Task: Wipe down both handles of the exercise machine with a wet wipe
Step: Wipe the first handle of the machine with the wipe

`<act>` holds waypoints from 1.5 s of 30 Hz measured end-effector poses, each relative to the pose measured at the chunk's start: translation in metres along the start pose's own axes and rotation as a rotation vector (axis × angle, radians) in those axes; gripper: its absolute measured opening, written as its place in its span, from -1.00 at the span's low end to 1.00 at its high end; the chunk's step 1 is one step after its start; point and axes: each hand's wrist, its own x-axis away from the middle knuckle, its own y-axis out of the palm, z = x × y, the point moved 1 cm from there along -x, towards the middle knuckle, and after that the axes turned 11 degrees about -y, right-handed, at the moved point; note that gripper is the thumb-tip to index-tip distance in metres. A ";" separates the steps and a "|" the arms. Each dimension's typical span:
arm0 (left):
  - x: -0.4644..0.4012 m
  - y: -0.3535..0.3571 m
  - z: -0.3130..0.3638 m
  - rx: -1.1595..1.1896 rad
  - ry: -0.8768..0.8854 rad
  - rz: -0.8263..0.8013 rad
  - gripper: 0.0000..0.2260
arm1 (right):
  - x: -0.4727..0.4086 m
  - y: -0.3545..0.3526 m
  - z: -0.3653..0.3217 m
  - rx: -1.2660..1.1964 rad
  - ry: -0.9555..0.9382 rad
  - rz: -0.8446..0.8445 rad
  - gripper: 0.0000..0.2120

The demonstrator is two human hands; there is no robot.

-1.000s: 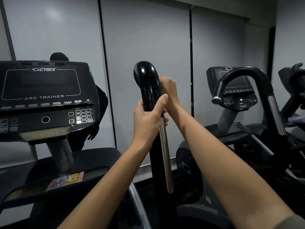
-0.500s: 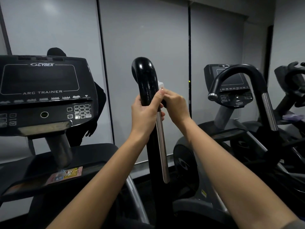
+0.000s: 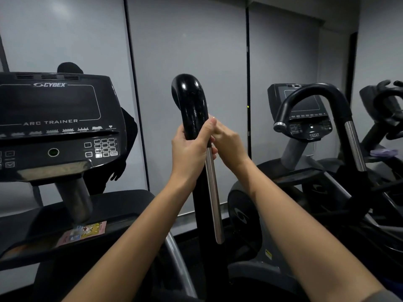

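The glossy black handle [image 3: 189,101] of the Cybex arc trainer rises in the middle of the view, with a bare steel rod [image 3: 212,192] below its grip. My left hand [image 3: 189,153] is wrapped around the lower end of the black grip from the front. On the far right side of that grip, touching the left thumb, my right hand [image 3: 229,144] is closed against the handle. Of the wet wipe [image 3: 213,117] only a pale sliver shows above the right fingers. The machine's other handle is not in view.
The arc trainer's console [image 3: 54,118] fills the left, with a colourful sticker [image 3: 85,233] on the shroud below it. A second machine with a curved black handle [image 3: 314,92] and console [image 3: 303,110] stands at the right. A dark person-shaped figure [image 3: 128,131] shows behind the console against the grey wall panels.
My right hand has slid down the back of the handle from near the upper bend to level with my left hand. The left hand has kept its grip.
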 end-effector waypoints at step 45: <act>0.001 0.000 0.003 -0.020 0.003 -0.008 -0.83 | 0.052 -0.010 0.009 -0.087 0.179 0.165 -0.59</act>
